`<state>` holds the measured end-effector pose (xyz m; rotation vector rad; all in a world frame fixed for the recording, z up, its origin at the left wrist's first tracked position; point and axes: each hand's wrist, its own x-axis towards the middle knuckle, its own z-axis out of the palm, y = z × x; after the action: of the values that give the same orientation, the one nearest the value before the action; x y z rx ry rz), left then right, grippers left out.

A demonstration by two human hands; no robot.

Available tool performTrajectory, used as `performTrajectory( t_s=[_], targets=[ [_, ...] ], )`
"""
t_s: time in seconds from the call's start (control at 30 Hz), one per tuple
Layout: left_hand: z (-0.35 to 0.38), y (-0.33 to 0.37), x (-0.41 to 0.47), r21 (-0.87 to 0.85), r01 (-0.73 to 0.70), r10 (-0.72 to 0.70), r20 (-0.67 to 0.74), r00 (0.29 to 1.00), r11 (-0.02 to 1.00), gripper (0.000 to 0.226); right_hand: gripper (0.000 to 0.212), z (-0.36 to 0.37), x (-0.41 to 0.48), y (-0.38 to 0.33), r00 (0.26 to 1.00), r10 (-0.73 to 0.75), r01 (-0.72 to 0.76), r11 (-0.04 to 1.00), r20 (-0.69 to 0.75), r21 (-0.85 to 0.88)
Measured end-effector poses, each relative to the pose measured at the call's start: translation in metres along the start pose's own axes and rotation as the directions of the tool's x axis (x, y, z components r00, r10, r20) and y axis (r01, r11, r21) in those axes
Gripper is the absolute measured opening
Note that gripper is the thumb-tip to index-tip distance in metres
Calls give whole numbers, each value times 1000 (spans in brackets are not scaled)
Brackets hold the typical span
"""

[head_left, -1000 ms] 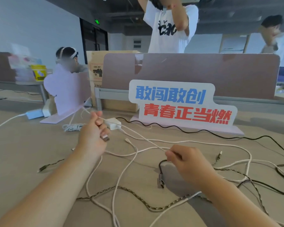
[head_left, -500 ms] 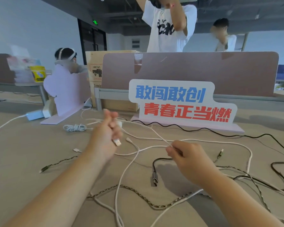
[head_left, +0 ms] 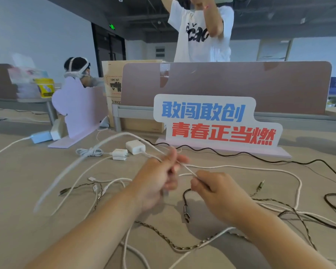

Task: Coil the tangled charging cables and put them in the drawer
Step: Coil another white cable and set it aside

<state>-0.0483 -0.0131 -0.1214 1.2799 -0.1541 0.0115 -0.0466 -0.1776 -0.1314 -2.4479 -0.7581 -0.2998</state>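
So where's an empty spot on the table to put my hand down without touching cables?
The near-left tabletop is bare, left of the blurred white cable. Another bare strip lies right of the slogan sign, behind the black cable. The middle and near right are crowded with the braided cable and crossing white ones.

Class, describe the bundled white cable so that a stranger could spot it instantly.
Find the sign with blue and red characters, then look left past the white charger cube. The bundled white cable lies near the lilac stand. Alone among the cables, it is wound tight, not sprawling.
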Motion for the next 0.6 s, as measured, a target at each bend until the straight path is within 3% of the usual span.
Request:
performTrajectory(
  t_s=[0.1, 0.2, 0.3, 0.37, 0.47, 0.53, 0.6],
  targets=[
    [-33, 21, 15, -372, -173, 45, -327, 944, 912, 42, 30, -8, -2, 19, 996, 90, -90, 996, 14, -7],
    [-60, 27, 23, -493, -306, 63, -448, 892, 814, 41, 28, -15, -2, 34, 988, 146, -145, 989, -42, 24],
    [-50, 14, 21, -408, -110, -11, -283, 959, 906, 47, 26, -13, -1, 31, 988, 124, -124, 992, -95, 6],
    [-32, 4, 14, -176, 84, -101, -87, 991, 981, 50, 28, -7, -2, 21, 992, 75, -75, 997, -98, 1],
    [-12, -7, 5, 141, 153, -162, 57, 985, 978, 44, 29, 1, -2, 9, 996, -28, 28, 1000, -89, -1],
    [-13, -3, 8, 64, 102, -102, -10, 995, 993, 42, 30, 1, -1, 14, 995, -37, 38, 999, -90, 13],
    [-27, 8, 17, -197, -2, -32, -170, 985, 980, 38, 33, -4, 0, 26, 996, 25, -22, 999, -82, 36]
  ],
)
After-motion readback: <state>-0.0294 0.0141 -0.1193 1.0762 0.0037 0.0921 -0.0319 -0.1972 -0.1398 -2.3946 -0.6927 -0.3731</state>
